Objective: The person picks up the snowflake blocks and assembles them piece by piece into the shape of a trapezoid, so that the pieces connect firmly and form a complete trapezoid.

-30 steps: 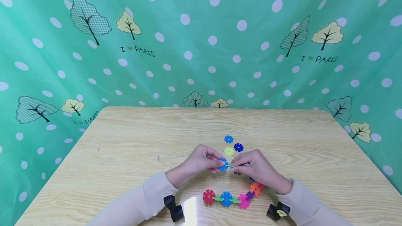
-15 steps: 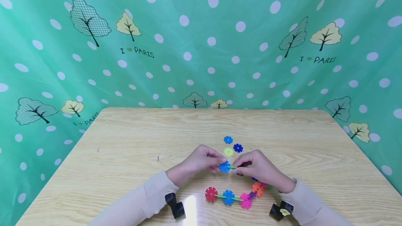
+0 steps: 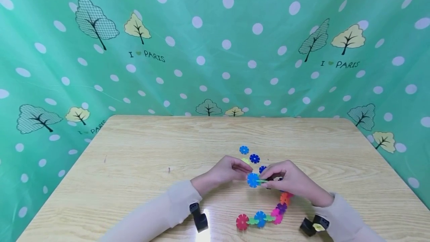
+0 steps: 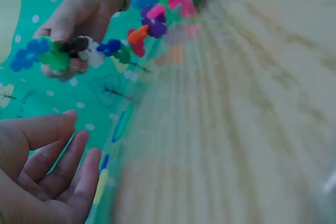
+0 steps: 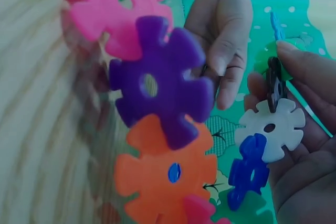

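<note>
Notched plastic snowflake discs are joined into a chain, with a red disc (image 3: 242,222) at its near end and a light blue disc (image 3: 253,180) at the other. My right hand (image 3: 295,182) pinches the chain at the green disc (image 5: 262,61) and black disc (image 5: 274,85) beside that light blue end. White, dark blue, orange, purple (image 5: 157,82) and pink discs follow. Just left of the light blue disc is my left hand (image 3: 230,170); in the left wrist view, its fingers (image 4: 65,166) are spread apart and hold nothing.
Beyond the hands, loose discs lie on the wooden table (image 3: 151,148): a light blue disc (image 3: 244,150), a dark blue disc (image 3: 254,158) and a partly hidden yellow-green disc (image 3: 246,161). Behind the table hangs a dotted green cloth (image 3: 215,77).
My left hand has let go of the light blue disc it pinched earlier. Both hands have moved right, and the chain has shifted right with my right hand.
</note>
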Motion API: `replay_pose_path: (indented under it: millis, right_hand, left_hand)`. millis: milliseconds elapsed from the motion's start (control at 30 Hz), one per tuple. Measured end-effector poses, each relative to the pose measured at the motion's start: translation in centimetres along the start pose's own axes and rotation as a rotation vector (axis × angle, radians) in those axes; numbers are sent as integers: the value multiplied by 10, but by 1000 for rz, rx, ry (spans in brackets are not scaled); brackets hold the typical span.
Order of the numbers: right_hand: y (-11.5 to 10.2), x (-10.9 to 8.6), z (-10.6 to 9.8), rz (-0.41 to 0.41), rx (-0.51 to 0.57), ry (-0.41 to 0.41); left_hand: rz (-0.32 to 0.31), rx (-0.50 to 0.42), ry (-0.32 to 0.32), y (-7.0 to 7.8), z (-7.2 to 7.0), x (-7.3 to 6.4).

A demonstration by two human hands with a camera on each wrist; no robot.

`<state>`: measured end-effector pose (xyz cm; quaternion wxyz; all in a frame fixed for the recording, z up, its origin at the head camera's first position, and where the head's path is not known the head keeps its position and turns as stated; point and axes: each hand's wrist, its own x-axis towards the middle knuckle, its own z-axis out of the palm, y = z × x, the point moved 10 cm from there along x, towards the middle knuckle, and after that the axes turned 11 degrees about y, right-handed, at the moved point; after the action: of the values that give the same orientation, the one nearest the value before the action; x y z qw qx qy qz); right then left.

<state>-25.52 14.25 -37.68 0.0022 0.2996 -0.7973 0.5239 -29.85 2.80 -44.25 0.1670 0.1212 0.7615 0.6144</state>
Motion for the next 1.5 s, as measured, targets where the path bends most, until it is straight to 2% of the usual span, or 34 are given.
replay_pose_path:
  millis: [167, 333, 600, 800, 967, 1067, 1233, 1367, 1500]
  right_hand:
    - [-5, -4, -3, -59, 66, -29]
    - [-10, -6, -2, -105, 76, -38]
    - [-14, -7, -1, -166, 66, -50]
    - [-16, -8, 2, -191, 67, -69]
    - [-15, -8, 4, -161, 55, -64]
    - [-12, -7, 4, -128, 51, -52]
    - [-7, -6, 6, -88, 51, -39]
    - [-4, -4, 8, -53, 19, -26]
    - [-2, -3, 8, -28, -33, 4]
  left_hand:
    - [30, 45, -1, 1, 12, 5]
    - [81, 104, 5, 4, 18, 8]
    - [225, 255, -49, 8, 29, 6]
    - [306, 344, -30, 12, 33, 6]
    - [377, 403, 10, 17, 33, 5]
    - [380, 433, 24, 18, 32, 5]
    - [342, 449, 9, 16, 28, 3]
    - [300, 416, 27, 13, 18, 3]
    - [242, 340, 92, 8, 1, 2]
